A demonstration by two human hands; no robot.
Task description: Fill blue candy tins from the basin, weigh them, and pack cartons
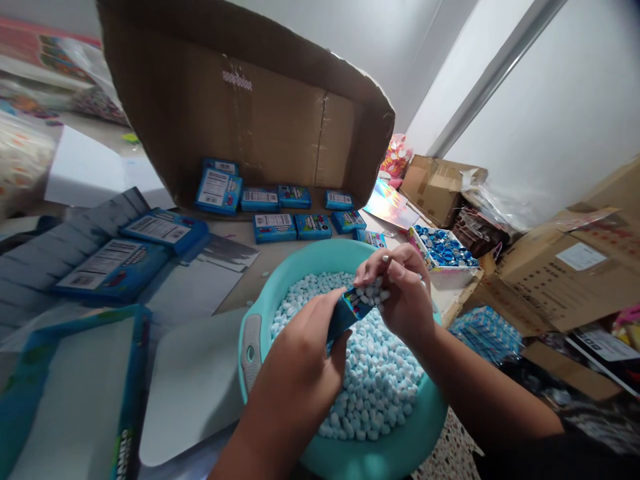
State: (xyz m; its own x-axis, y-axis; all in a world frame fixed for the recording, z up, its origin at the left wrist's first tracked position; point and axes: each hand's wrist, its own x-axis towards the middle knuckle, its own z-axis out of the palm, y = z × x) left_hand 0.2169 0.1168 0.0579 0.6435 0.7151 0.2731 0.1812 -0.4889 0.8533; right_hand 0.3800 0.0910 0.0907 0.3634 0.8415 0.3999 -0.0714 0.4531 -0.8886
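My left hand (305,360) is wrapped round a small blue candy box (343,317), tilted with its open end toward my right hand. At that open end, my right hand (407,293) is curled round a heap of pale candies (371,293), with one white piece at its fingertips. Both hands are above a turquoise tub (285,257) with grey handle grips. Small pale blue and white candies (370,380) fill much of it. How full the box is inside cannot be made out.
A big cardboard box (280,127) lies open behind the tub, small blue boxes (275,228) around its mouth. Larger blue boxes (113,267) and an open blue tray (135,373) are at left. Right stand a container of blue-wrapped pieces (443,247) and cartons (570,273).
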